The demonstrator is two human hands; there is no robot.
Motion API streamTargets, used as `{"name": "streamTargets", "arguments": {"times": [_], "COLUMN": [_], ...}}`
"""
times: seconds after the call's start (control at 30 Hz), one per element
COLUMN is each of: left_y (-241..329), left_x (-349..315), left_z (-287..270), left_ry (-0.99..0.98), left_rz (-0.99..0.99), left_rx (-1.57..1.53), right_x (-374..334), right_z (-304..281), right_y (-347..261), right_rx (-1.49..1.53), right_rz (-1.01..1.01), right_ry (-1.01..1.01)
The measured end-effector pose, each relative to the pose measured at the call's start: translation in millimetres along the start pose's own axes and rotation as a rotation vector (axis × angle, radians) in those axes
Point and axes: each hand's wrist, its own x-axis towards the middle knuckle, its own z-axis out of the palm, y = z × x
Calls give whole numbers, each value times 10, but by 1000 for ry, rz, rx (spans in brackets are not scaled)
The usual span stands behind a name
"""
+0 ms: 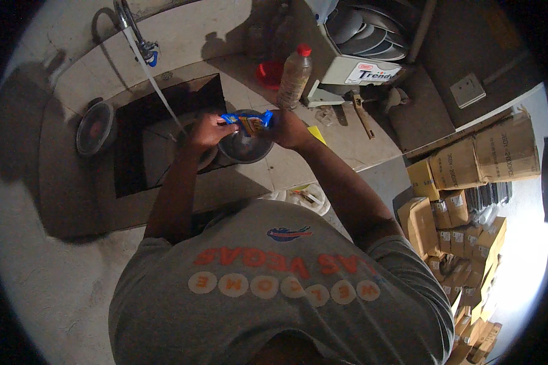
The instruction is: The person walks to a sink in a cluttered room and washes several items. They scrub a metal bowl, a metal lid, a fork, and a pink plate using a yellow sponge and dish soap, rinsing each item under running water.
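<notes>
A small blue and orange packet (249,124) is stretched between my two hands, above a round metal bowl (245,149) on the counter beside the sink. My left hand (209,131) pinches the packet's left end, near the sink's right side. On its other end, my right hand (286,129) has its fingers closed, partly in shadow. Whether the packet is torn cannot be made out. Water runs from the tap (139,42) in a thin stream down into the dark sink (128,152).
A red-capped plastic bottle (295,79) stands behind my right hand, near a red dish (270,74). Another round metal vessel (95,128) sits left of the sink. Plates fill a rack (371,36) at the back right. Cardboard boxes (463,158) are stacked on the right.
</notes>
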Motion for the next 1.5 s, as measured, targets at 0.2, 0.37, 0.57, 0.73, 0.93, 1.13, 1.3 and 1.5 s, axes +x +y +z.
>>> {"name": "streamTargets", "arguments": {"times": [0.2, 0.37, 0.57, 0.73, 0.93, 1.13, 1.3, 1.5], "left_y": [22, 21, 313, 693, 952, 1216, 1266, 1455], "left_x": [22, 3, 11, -79, -235, -42, 44, 173], "left_z": [11, 62, 98, 2, 247, 950, 1332, 1570], "left_ry": [2, 72, 174, 333, 352, 102, 138, -99], "left_rz": [2, 56, 157, -83, -225, -36, -62, -135], "left_rx": [15, -97, -365, -429, -413, -368, -583, 153], "right_x": [29, 27, -62, -228, -328, -477, -847, -1450], "right_z": [49, 88, 170, 253, 426, 266, 134, -224], "right_y": [75, 123, 282, 376, 460, 380, 602, 1339], "right_rx": [-55, 67, 784, 1484, 1879, 1845, 1701, 726], "right_rz": [11, 31, 18, 102, 120, -17, 64, 39], "right_ry": [1, 8, 67, 72, -12, -34, 0, 424]}}
